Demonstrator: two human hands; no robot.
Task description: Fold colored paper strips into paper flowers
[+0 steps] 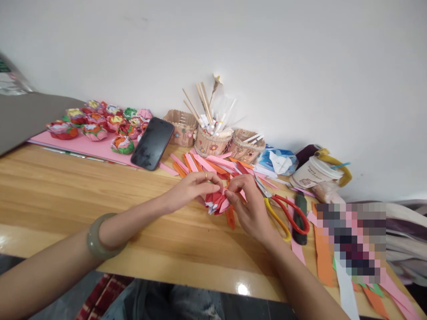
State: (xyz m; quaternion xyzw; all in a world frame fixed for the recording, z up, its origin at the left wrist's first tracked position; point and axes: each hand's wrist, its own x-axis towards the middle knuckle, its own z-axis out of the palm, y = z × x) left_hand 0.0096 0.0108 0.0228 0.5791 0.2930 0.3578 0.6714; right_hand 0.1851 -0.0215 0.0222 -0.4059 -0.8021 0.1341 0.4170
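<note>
Between my two hands is a folded paper flower (216, 203) with red, pink and white petals, held just above the wooden table. My left hand (196, 187) pinches its upper left side, a ring on one finger and a bangle on the wrist. Thumb and fingers of my right hand (245, 202) close on a pink petal at its upper right. Behind the flower lies a heap of pink, orange and white paper strips (213, 163). Scissors (283, 211) with red and yellow handles lie right of my right hand.
Several finished paper flowers (95, 132) sit on pink paper (110, 153) at the left, with a phone (152, 143) leaning beside them. Decorated baskets (213, 143), a tissue pack (278, 161) and a cup (315, 174) line the wall. A dark green tool (299, 220) and strips (323, 253) lie right.
</note>
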